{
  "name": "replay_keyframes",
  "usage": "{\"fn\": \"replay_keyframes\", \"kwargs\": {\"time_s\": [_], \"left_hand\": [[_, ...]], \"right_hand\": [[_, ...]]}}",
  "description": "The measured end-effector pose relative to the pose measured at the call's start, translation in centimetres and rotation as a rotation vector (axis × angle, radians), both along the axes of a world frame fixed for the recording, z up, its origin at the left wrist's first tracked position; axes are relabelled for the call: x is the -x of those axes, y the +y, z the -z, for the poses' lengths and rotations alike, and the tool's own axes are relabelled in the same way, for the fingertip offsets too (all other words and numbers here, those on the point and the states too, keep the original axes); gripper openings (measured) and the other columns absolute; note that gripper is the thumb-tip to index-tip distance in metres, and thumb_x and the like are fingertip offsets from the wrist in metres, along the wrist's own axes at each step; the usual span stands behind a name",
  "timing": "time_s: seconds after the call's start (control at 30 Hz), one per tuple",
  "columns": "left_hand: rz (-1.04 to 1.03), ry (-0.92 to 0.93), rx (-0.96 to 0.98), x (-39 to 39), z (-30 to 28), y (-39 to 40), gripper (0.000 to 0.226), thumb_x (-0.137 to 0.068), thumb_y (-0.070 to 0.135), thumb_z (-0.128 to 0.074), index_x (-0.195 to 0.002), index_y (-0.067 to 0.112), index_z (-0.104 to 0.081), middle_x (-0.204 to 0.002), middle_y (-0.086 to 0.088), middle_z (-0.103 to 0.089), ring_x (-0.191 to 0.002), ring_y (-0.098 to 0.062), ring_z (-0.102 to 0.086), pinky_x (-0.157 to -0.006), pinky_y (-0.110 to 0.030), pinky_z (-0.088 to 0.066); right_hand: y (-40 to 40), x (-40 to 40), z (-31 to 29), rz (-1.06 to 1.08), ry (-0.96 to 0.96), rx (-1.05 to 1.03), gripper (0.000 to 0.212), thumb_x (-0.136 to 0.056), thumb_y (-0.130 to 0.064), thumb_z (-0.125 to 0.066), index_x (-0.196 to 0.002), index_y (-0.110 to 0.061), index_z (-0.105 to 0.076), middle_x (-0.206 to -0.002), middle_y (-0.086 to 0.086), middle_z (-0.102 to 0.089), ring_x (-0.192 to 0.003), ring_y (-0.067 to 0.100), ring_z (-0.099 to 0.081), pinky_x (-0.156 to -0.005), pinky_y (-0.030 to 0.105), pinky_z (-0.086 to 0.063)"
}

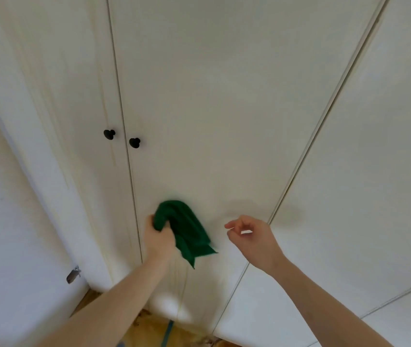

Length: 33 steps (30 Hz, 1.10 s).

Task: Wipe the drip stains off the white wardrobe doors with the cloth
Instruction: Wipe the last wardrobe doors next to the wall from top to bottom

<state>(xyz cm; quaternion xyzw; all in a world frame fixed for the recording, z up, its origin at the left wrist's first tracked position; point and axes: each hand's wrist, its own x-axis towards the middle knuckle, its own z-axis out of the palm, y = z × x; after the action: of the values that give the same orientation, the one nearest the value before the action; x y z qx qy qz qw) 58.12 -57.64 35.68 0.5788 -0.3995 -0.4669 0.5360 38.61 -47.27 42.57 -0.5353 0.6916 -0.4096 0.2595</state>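
Note:
My left hand (158, 236) grips a bunched dark green cloth (187, 229) against the lower part of the middle white wardrobe door (212, 108). The loose end of the cloth hangs down to the right. My right hand (250, 237) hovers just right of the cloth with fingers loosely curled and holds nothing. Faint yellowish drip streaks (183, 289) run down the door below the cloth. More streaks (104, 101) mark the left door near its right edge.
Two black round knobs (109, 134) (134, 142) sit either side of the gap between the left and middle doors. A further white panel (375, 159) lies to the right. A metal latch (73, 275) is at lower left. Wooden floor (149, 331) shows at the bottom.

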Motion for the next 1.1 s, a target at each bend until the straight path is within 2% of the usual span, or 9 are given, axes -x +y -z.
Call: {"fn": "replay_keyframes", "kwargs": {"time_s": [0.07, 0.23, 0.4, 0.53, 0.67, 0.77, 0.87, 1.0, 1.1], "left_hand": [[-0.032, 0.009, 0.023, -1.4, 0.0, -1.0, 0.014, -0.102, 0.013, -0.052, -0.115, 0.02, -0.054, -0.101, 0.002, -0.062, -0.093, -0.016, -0.061, -0.082, -0.031, -0.05], [0.009, -0.11, -0.055, -0.7, 3.1, -3.9, 0.046, -0.098, 0.012, -0.052, -0.142, 0.021, -0.047, -0.135, -0.009, -0.053, -0.118, -0.03, -0.055, -0.105, -0.051, -0.049], [-0.086, -0.093, -0.153, 3.1, 4.9, -3.7, 0.067, -0.097, 0.014, -0.057, -0.153, 0.029, -0.024, -0.155, -0.007, -0.025, -0.134, -0.037, -0.04, -0.11, -0.059, -0.041], [-0.179, -0.121, -0.139, 7.0, 7.6, -2.7, 0.067, -0.095, 0.014, -0.058, -0.151, 0.027, -0.024, -0.156, -0.005, -0.023, -0.131, -0.039, -0.042, -0.11, -0.059, -0.041], [-0.064, -0.314, 0.052, 11.3, 11.8, 1.4, 0.066, -0.087, 0.003, -0.068, -0.143, 0.011, -0.033, -0.144, -0.008, -0.028, -0.128, -0.029, -0.039, -0.113, -0.046, -0.037], [0.031, -0.428, 0.295, 13.7, 15.8, 4.5, 0.072, -0.079, 0.0, -0.071, -0.14, 0.017, -0.037, -0.142, -0.003, -0.026, -0.13, -0.02, -0.032, -0.11, -0.036, -0.032], [0.058, -0.37, 0.423, 13.1, 18.8, 4.9, 0.075, -0.076, -0.002, -0.072, -0.132, 0.036, -0.041, -0.146, 0.01, -0.024, -0.138, -0.01, -0.03, -0.112, -0.033, -0.034], [-0.053, -0.211, 0.522, 9.6, 21.4, 3.2, 0.084, -0.066, -0.018, -0.069, -0.127, 0.034, -0.045, -0.139, 0.01, -0.034, -0.133, -0.005, -0.039, -0.111, -0.022, -0.039], [-0.155, -0.126, 0.685, 5.8, 22.3, 0.4, 0.073, -0.067, -0.007, -0.063, -0.13, 0.024, -0.042, -0.138, -0.009, -0.039, -0.129, -0.025, -0.047, -0.105, -0.047, -0.048]], "right_hand": [[0.6, 1.0, 0.3, 0.019, 0.043, 0.056, 0.03, -0.086, -0.011, -0.071, -0.065, -0.021, -0.051, -0.098, -0.018, -0.075, -0.092, 0.006, -0.07, -0.082, 0.026, -0.055], [1.2, 2.4, 1.8, 0.004, 0.143, 0.154, 0.03, -0.087, -0.009, -0.072, -0.068, -0.022, -0.052, -0.098, -0.02, -0.072, -0.101, 0.008, -0.068, -0.089, 0.032, -0.054], [0.8, 4.7, 4.6, -0.011, 0.238, 0.26, 0.035, -0.085, -0.001, -0.069, -0.069, -0.022, -0.046, -0.102, -0.019, -0.068, -0.109, 0.01, -0.064, -0.082, 0.026, -0.05], [-0.4, 5.9, 8.0, -0.05, 0.365, 0.414, 0.038, -0.076, 0.006, -0.074, -0.066, -0.019, -0.048, -0.095, -0.02, -0.067, -0.102, 0.005, -0.061, -0.082, 0.018, -0.047], [-1.0, 6.6, 11.1, -0.087, 0.469, 0.613, 0.028, -0.076, 0.0, -0.07, -0.062, -0.013, -0.05, -0.089, -0.014, -0.068, -0.091, 0.011, -0.061, -0.081, 0.035, -0.047], [-2.0, 6.6, 13.8, -0.098, 0.587, 0.764, 0.027, -0.076, -0.005, -0.069, -0.059, -0.014, -0.05, -0.088, -0.014, -0.07, -0.086, 0.019, -0.06, -0.083, 0.031, -0.04], [-3.1, 6.3, 15.8, -0.063, 0.635, 0.852, 0.027, -0.075, -0.008, -0.07, -0.057, -0.016, -0.051, -0.087, -0.014, -0.072, -0.091, 0.018, -0.059, -0.092, 0.024, -0.032], [-4.2, 5.7, 19.4, -0.038, 0.652, 0.982, 0.03, -0.075, -0.007, -0.072, -0.055, -0.014, -0.051, -0.089, -0.013, -0.073, -0.092, 0.019, -0.061, -0.093, 0.026, -0.03], [-4.9, 5.9, 20.4, -0.022, 0.677, 1.089, 0.032, -0.077, -0.007, -0.072, -0.054, -0.013, -0.05, -0.09, -0.011, -0.073, -0.094, 0.019, -0.06, -0.094, 0.029, -0.031]]}}
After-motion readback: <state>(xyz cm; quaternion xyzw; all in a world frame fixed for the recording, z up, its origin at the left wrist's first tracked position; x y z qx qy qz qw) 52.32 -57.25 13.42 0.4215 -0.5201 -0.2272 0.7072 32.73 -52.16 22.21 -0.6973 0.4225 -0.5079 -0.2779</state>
